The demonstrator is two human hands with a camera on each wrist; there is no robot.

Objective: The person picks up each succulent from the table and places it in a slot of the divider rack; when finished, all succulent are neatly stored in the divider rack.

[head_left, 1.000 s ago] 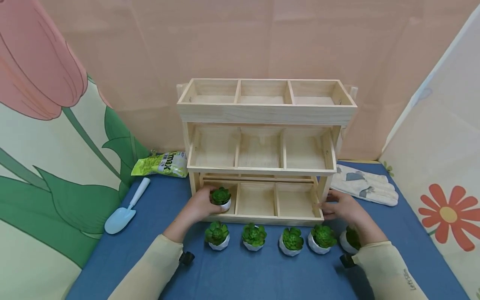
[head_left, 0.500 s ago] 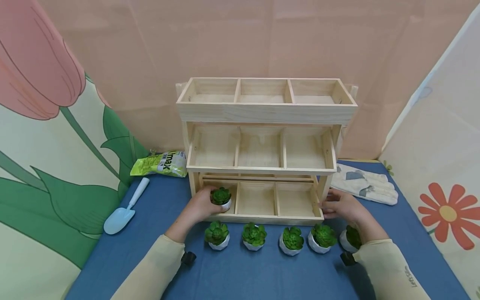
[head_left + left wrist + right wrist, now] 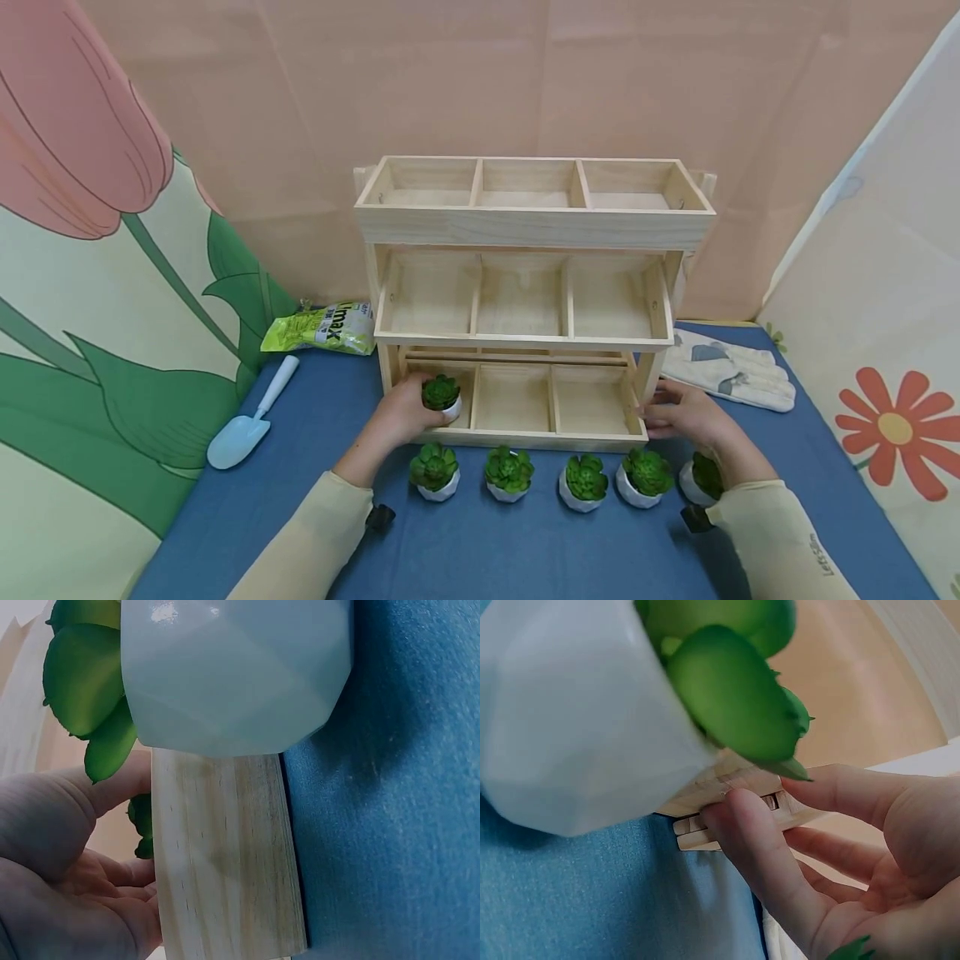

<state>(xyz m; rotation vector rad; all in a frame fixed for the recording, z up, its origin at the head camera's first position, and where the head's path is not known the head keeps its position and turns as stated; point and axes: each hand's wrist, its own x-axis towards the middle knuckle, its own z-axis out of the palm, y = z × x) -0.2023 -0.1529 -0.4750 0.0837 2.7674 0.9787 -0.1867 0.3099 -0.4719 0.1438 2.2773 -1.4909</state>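
In the head view, a three-tier wooden planter stand (image 3: 534,227) with divided trays stands on the blue cloth. My left hand (image 3: 397,412) holds a small potted succulent (image 3: 441,392) in a white pot inside the bottom tray's left compartment. In the left wrist view, that hand (image 3: 67,855) reaches behind the tray's front board (image 3: 225,855), partly hidden by it. My right hand (image 3: 686,410) is at the bottom tray's right end; in the right wrist view its thumb and fingers (image 3: 757,840) pinch the wooden corner there.
Several more succulents (image 3: 508,473) in white faceted pots line up before the stand, one partly behind the right wrist. A blue trowel (image 3: 243,433) and a green bag (image 3: 322,327) lie left; white gloves (image 3: 727,371) lie right. Printed backdrops rise behind.
The hands, the held succulent and the stand keep their places. Only the left sleeve shifts very slightly to the right.
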